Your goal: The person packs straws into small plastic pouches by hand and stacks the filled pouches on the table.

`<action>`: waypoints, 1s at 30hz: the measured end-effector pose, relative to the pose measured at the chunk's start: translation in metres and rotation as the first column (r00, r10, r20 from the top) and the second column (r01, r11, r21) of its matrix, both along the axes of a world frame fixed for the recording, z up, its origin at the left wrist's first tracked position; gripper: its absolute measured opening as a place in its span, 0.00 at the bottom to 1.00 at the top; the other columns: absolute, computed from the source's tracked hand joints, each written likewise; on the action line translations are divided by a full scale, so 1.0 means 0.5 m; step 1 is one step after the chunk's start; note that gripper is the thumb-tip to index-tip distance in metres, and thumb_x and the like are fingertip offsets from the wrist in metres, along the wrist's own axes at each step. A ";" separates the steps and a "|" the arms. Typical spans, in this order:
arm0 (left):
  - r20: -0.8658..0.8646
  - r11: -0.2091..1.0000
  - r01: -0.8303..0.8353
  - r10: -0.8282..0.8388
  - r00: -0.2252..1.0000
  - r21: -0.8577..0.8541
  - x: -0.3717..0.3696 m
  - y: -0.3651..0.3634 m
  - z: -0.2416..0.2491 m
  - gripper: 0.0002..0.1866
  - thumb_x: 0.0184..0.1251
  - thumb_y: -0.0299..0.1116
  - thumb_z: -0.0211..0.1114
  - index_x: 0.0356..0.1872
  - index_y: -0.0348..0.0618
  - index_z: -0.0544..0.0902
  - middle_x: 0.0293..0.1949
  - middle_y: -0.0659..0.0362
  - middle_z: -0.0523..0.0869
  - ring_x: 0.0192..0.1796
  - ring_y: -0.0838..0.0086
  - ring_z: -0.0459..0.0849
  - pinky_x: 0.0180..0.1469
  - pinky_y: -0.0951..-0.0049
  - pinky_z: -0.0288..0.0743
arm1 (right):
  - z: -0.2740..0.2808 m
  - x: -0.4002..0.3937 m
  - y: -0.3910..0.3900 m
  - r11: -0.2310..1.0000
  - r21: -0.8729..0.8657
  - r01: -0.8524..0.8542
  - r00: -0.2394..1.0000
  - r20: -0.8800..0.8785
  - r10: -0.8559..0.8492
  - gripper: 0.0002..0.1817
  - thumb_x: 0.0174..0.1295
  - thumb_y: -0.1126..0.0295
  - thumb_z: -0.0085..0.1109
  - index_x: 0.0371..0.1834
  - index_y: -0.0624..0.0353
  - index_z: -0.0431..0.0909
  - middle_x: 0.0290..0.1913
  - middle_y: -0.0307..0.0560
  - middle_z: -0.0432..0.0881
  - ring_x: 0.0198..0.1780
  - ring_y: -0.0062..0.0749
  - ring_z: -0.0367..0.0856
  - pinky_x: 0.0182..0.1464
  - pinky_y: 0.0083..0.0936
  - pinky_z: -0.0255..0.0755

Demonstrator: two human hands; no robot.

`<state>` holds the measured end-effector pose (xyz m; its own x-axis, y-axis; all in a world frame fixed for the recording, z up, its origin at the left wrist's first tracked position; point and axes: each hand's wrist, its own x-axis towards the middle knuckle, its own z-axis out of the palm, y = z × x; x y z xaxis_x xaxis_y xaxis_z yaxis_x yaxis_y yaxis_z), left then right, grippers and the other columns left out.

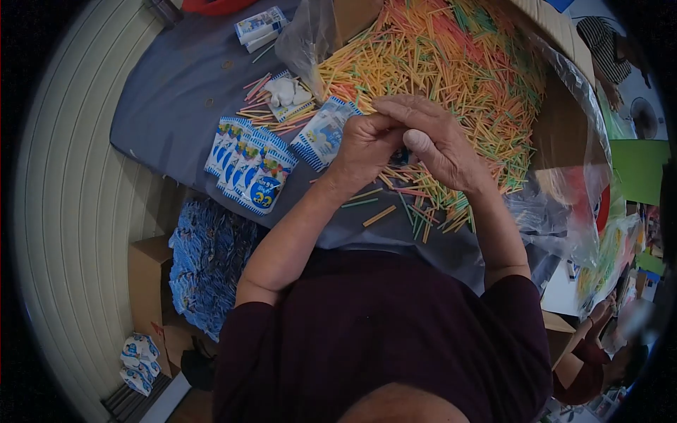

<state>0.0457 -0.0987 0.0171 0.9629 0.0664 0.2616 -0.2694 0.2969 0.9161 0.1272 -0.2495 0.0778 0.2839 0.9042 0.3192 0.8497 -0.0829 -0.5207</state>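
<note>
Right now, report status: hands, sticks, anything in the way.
Left hand and right hand closed together, pinching something small, not identifiable. Coloured sticks heaped just beyond. Blue-white packets fanned to the left, one packet beside the left hand. Nothing blocking the hands.

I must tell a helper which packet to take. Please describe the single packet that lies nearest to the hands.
Start at the big heap of coloured sticks on the grey cloth. At its left edge, beside the left hand, lies one blue-and-white packet. It lies alone, unlike the overlapping row of packets farther left.
</note>
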 end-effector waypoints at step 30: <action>0.211 0.664 -0.435 0.394 0.895 0.607 -0.213 0.077 0.026 0.23 0.50 0.22 0.72 0.51 0.40 0.81 0.35 0.52 0.85 0.37 0.57 0.85 0.39 0.64 0.78 | -0.078 -0.154 0.045 0.985 0.055 0.164 0.782 -0.616 -0.096 0.16 0.59 0.79 0.63 0.52 0.63 0.79 0.38 0.48 0.85 0.40 0.33 0.85 0.42 0.27 0.77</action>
<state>-0.0609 -0.0602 0.0299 0.8586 0.2570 0.4436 -0.2795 -0.4907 0.8253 0.0500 -0.2270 0.0390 0.5626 0.8171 0.1259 0.3377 -0.0881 -0.9371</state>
